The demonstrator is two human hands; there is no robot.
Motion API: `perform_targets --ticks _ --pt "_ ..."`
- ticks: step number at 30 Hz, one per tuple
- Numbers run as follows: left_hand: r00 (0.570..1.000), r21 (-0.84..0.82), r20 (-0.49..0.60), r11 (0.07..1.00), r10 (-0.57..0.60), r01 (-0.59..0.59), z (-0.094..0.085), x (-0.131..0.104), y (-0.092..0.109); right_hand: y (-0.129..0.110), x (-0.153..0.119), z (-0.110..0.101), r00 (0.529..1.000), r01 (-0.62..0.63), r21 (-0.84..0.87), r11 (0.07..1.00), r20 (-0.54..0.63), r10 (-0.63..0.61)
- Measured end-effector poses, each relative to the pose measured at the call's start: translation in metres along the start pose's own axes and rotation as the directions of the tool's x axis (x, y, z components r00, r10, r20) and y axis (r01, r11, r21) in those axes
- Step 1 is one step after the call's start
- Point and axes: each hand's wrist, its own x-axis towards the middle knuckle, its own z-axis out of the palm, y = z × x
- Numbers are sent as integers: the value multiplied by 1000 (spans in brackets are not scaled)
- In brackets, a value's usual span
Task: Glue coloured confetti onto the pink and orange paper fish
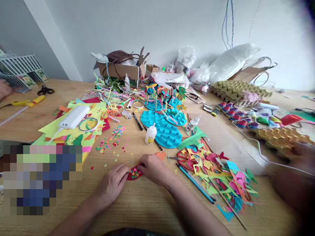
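Note:
Between my two hands lies a small red paper cutout (134, 174) covered with little coloured triangles, low on the wooden table. My left hand (113, 179) grips its left end with the fingers pressed together. At the upper right end, my right hand (152, 166) pinches it, hiding part of that edge. An orange paper piece (160, 156) sits just beyond my right hand. Farther off stands a white glue bottle (150, 134) with a yellow label. Small confetti-like paper bits (118, 131) are scattered ahead of my left hand.
Paper scraps (221, 177) and blue pencils (195, 183) lie to the right. Behind are blue paper-covered ovals (162, 129) and a second glue bottle (193, 124). Coloured sheets (52, 126) carry a white power bank (74, 117) at left. Other people's arms show at both sides.

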Motion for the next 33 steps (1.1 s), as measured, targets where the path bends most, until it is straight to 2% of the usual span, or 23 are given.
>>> perform_targets --ticks 4,14,18,20,22,24,26,29,31,33 --pt "1000 -13 -3 1000 -6 6 1 -2 -2 1 -2 2 1000 -4 -22 1000 9 5" --pt "1000 -84 -17 996 -19 18 1 -3 -2 1 0 8 998 34 -10 999 -50 -34" --pt "996 -167 7 982 -90 90 0 -2 -2 2 0 5 996 40 19 999 -76 -39" --pt "982 -281 38 941 -184 187 -6 0 -2 5 -3 -5 990 49 74 996 -138 -38" --pt "940 -461 64 825 -336 326 -16 1 -1 9 -8 -16 981 52 131 990 -193 -26" --pt "859 -661 86 616 -505 428 -29 -1 2 13 -14 -24 982 29 141 990 -187 -2" --pt "782 -805 157 380 -603 455 -41 -6 7 15 -19 -26 991 10 117 993 -134 6" --pt "706 -879 292 110 -645 464 -48 -18 14 14 -23 -19 999 -7 46 999 -46 9" --pt "680 -876 363 15 -637 482 -47 -27 18 11 -23 -12 1000 -21 -28 999 -22 20" --pt "668 -867 405 -30 -625 497 -43 -33 20 8 -23 -7 999 -32 -101 994 -24 29"
